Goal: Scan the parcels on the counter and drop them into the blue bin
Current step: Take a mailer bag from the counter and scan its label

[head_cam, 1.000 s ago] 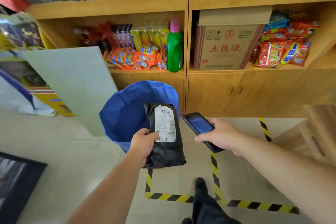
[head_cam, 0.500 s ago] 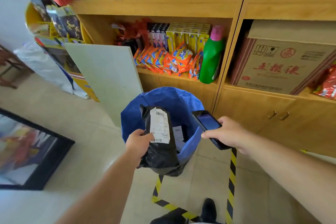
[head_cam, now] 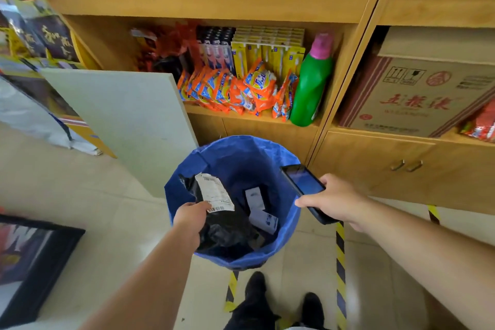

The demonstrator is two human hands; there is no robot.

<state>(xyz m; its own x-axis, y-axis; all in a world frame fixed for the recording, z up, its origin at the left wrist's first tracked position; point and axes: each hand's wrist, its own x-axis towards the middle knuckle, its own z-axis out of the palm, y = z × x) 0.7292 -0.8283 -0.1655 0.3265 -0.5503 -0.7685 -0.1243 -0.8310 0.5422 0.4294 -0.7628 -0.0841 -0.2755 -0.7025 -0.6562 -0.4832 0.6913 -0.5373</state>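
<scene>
Black plastic mailer parcel (head_cam: 222, 220) hanging low centre of frame, inside the mouth of the blue bin (head_cam: 241, 158), pinched at its upper edge by left hand (head_cam: 191, 218) fingers beside the white label (head_cam: 215, 191). Looking soft, light, slippery; gripping a bunched edge probably holding best. Right hand (head_cam: 336, 202) clasping a scanner (head_cam: 305, 190).

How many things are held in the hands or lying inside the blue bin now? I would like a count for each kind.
Black parcel with white label, held by the left hand: 1
Handheld scanner, held by the right hand: 1
Dark parcels with white labels lying in the blue bin: at least 2
Total: at least 4
</scene>
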